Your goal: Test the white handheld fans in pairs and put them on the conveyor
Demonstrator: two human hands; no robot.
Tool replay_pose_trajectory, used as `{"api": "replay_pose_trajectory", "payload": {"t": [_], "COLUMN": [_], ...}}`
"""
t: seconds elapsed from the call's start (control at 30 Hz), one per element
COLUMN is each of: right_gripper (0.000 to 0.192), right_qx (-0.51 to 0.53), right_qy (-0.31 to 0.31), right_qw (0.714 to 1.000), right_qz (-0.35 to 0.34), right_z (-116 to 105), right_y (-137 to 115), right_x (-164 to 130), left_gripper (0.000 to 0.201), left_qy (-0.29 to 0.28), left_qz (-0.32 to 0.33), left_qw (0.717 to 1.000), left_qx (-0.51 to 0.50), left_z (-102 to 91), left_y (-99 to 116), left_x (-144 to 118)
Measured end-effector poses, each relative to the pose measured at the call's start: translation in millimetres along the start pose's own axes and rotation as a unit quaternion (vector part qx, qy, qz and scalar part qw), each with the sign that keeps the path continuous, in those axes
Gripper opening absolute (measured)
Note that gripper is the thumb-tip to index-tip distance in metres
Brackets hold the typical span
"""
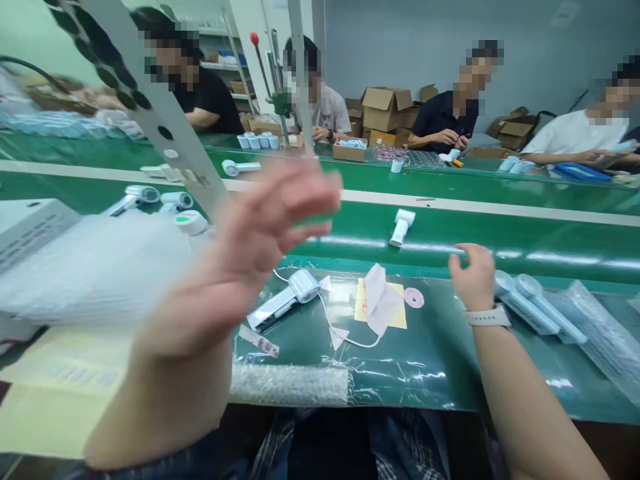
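My left hand (260,233) is raised in front of the camera, blurred, with its fingers spread and nothing visible in it. My right hand (473,273), with a white watch on the wrist, rests at the far edge of the green mat, fingers curled beside two pale blue handheld devices (530,303) lying to its right. A white handheld device (285,300) with a thin white cord lies on the mat between my hands. A yellow paper with a folded white sheet (380,300) and a round pink sticker (414,297) lie just left of my right hand.
A green conveyor belt (500,233) carries one white device (401,227). A stack of white foam bags (90,267) sits at left, bubble wrap (290,383) at the near edge, plastic bags (600,333) at right. Several people work across the belt among cardboard boxes (385,107).
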State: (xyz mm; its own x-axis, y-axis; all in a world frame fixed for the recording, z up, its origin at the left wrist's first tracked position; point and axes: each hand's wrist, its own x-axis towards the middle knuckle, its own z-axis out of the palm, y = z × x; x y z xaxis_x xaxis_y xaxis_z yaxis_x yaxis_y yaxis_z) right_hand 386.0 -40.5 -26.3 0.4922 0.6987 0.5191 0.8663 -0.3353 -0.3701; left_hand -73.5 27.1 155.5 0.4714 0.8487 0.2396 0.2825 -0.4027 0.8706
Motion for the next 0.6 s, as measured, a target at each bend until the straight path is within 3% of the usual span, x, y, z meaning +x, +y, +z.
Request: {"api": "replay_pose_trajectory", "payload": {"t": [0.07, 0.13, 0.2, 0.23, 0.3, 0.37, 0.43, 0.5, 0.53, 0.6], "right_gripper": [0.043, 0.044, 0.045, 0.046, 0.044, 0.039, 0.040, 0.044, 0.044, 0.042], "right_qx": [0.033, 0.050, 0.056, 0.058, 0.066, 0.089, 0.131, 0.176, 0.196, 0.227], "right_qy": [-0.063, -0.113, -0.149, -0.161, -0.174, -0.183, -0.198, -0.218, -0.226, -0.230], "right_qw": [0.997, 0.992, 0.987, 0.985, 0.982, 0.978, 0.971, 0.960, 0.954, 0.945], "right_qz": [-0.016, -0.008, 0.011, 0.020, 0.036, 0.043, 0.035, 0.013, -0.002, -0.044], "right_z": [41.1, 75.5, 96.8, 101.8, 100.8, 87.6, 65.1, 35.8, 19.4, -13.7], "right_y": [-37.5, -67.5, -87.3, -93.7, -101.9, -107.5, -114.6, -126.7, -135.3, -156.1], "right_x": [12.0, 23.1, 33.1, 37.4, 44.0, 45.5, 38.0, 19.0, 5.7, -25.4], "left_gripper": [0.087, 0.078, 0.068, 0.063, 0.055, 0.051, 0.051, 0.052, 0.057, 0.074], "left_qy": [-0.038, -0.065, -0.105, -0.115, -0.103, -0.049, 0.000, 0.003, -0.008, -0.034], "left_qz": [-0.057, -0.167, -0.221, -0.223, -0.207, -0.192, -0.179, -0.163, -0.154, -0.137], "left_qw": [0.990, 0.931, 0.876, 0.867, 0.882, 0.924, 0.966, 0.987, 0.982, 0.936], "left_qx": [0.127, 0.318, 0.415, 0.430, 0.411, 0.329, 0.186, 0.002, -0.105, -0.322], "left_z": [14.1, 32.2, 48.5, 53.9, 56.9, 51.9, 47.5, 53.1, 61.0, 84.9], "left_y": [-30.5, -67.8, -101.7, -114.5, -129.0, -128.7, -117.2, -100.5, -92.5, -80.9], "left_x": [-3.3, -16.3, -30.2, -35.5, -41.6, -43.4, -42.4, -37.4, -32.9, -20.7]}}
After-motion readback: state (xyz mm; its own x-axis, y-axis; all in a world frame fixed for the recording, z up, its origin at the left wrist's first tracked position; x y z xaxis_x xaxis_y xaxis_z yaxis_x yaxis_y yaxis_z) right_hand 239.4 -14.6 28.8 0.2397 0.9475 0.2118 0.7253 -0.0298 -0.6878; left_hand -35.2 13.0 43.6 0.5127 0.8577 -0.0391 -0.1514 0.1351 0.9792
